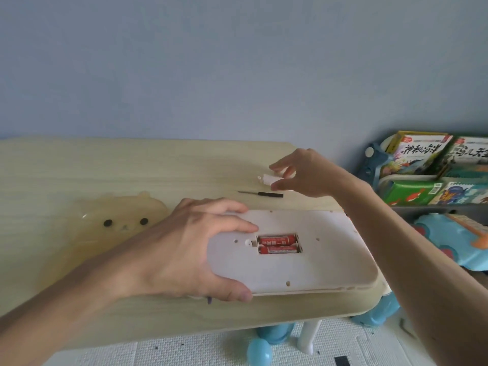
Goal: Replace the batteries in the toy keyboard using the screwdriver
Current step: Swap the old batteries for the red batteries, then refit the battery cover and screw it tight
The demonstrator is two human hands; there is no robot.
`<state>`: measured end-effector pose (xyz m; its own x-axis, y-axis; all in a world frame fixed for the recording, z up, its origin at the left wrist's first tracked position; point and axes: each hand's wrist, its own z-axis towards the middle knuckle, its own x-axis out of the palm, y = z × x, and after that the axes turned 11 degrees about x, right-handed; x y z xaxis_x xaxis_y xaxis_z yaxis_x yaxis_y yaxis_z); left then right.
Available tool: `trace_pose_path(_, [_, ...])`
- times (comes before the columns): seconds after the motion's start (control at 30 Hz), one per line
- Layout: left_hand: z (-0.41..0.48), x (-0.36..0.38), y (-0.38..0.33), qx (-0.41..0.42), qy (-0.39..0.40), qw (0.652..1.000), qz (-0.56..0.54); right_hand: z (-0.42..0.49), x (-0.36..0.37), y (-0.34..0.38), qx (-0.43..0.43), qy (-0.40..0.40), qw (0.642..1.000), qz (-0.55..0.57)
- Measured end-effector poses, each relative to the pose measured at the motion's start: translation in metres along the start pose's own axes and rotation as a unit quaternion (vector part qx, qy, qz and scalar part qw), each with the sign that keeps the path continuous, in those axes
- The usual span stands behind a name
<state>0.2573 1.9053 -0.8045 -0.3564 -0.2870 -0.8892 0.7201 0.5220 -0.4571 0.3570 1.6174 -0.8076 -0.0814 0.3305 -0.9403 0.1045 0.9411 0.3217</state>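
A: Where's the white plastic toy keyboard [303, 270]?
B: Face down on the pale wooden table [79, 165], left hand [190, 249] gripping its end; two red batteries [277, 244] in its open bay.
A: Beyond?
B: Small black screwdriver [261, 194] lying free; right hand [303, 175] pinches a white plastic piece [268, 179].

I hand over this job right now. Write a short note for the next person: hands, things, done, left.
Left hand grips the left end of the toy keyboard, face down on the table.
Right hand pinches a small white piece, likely the battery cover, over the table.
Screwdriver lies behind the keyboard.
Done: compartment open.
Left: swap the two red batteries, refit and screw the cover.
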Motion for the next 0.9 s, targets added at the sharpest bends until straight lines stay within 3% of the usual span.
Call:
trace_pose_path(0.23, [-0.001,0.001,0.005,0.005,-0.004,1.0,-0.006,0.004,0.006,-0.008,-0.02,-0.007,1.0,-0.009])
trace_pose_path(0.43, [0.0,0.002,0.01,0.016,-0.008,1.0,-0.009,-0.027,-0.015,0.007,-0.06,-0.07,0.995,0.047])
trace_pose_path(0.73, [0.0,0.003,0.013,0.021,-0.012,1.0,-0.001,-0.113,-0.02,0.014,-0.171,0.071,0.965,0.187])
trace_pose_path(0.9, [0.001,0.005,0.015,0.03,-0.021,0.999,0.004,-0.125,-0.009,0.008,-0.184,0.067,0.961,0.197])
